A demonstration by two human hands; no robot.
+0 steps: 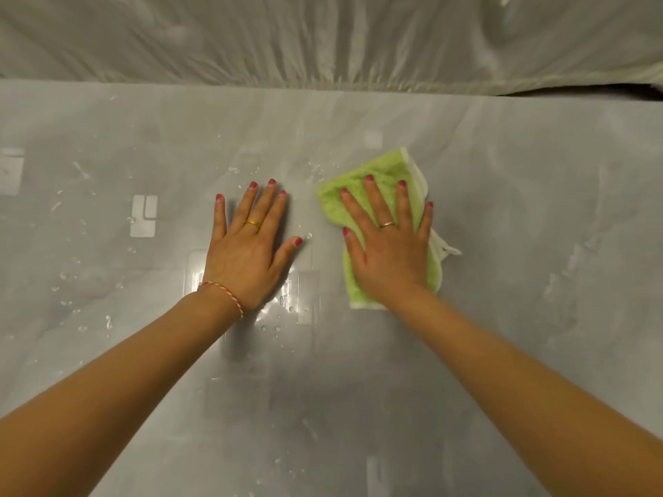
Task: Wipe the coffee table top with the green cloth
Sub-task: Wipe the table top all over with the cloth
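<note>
The glossy grey coffee table top (520,227) fills most of the view and is dotted with water drops. A green cloth (385,172) with a white edge lies flat on it, right of centre. My right hand (389,245) presses flat on the cloth, fingers spread, covering its middle. My left hand (251,245) lies palm down on the bare table just left of the cloth, fingers apart, holding nothing.
Water drops (312,170) sit near the cloth's far left corner and more lie scattered at the left (68,278). Beyond the table's far edge hangs a crinkled translucent plastic sheet (323,37).
</note>
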